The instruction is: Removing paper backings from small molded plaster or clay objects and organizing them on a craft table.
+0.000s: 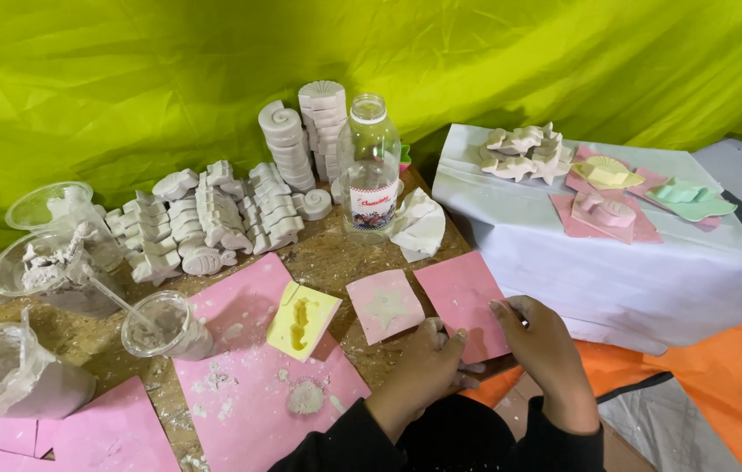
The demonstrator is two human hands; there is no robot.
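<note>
Both hands, left (423, 363) and right (546, 345), fingers clamped on a flat pink square rubber mould (463, 301) at the desk's (336, 258) five o'clock edge, which may slip off.

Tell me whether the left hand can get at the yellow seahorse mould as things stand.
Probably yes: the left hand rests on a pink mould, and the yellow mould lies uncovered to its left with only flat pink sheet between.

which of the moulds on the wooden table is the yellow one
The yellow mould with a seahorse-shaped hollow, lying on the big pink sheet. The two square moulds to its right, nearer the hands, are pink.
</note>
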